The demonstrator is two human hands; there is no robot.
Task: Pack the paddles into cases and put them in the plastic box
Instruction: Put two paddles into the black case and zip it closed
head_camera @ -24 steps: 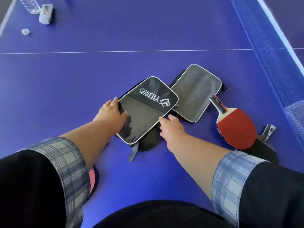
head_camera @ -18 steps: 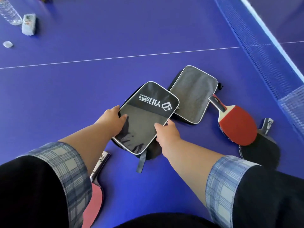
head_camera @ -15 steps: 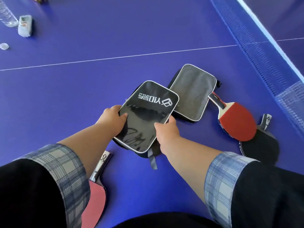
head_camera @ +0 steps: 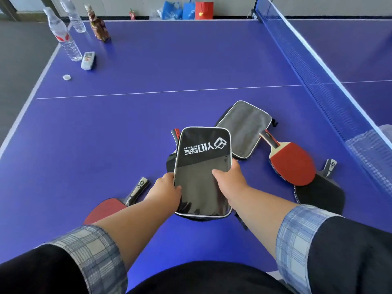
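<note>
My left hand (head_camera: 166, 190) and my right hand (head_camera: 230, 180) both grip a black paddle case (head_camera: 201, 166) with white piping and a white logo, lifted off the blue table (head_camera: 148, 128). Beneath it a black paddle (head_camera: 171, 162) lies partly hidden, its red-striped handle poking out at the top left. A grey case (head_camera: 246, 128) lies flat just beyond. To the right rests a red paddle (head_camera: 291, 162) over a black paddle (head_camera: 320, 194). Another red paddle (head_camera: 110, 206) sits by my left forearm. No plastic box is in view.
The net (head_camera: 318, 81) runs along the right side. Water bottles (head_camera: 63, 37), a brown bottle (head_camera: 98, 24), a small white device (head_camera: 88, 60) and a bottle cap (head_camera: 66, 77) stand at the far left corner. Coloured bags (head_camera: 188, 10) sit on the floor beyond.
Both hands have raised the black case and turned it upright toward me, uncovering the black paddle beneath. The camera has tilted up, bringing the far table edge into view.
</note>
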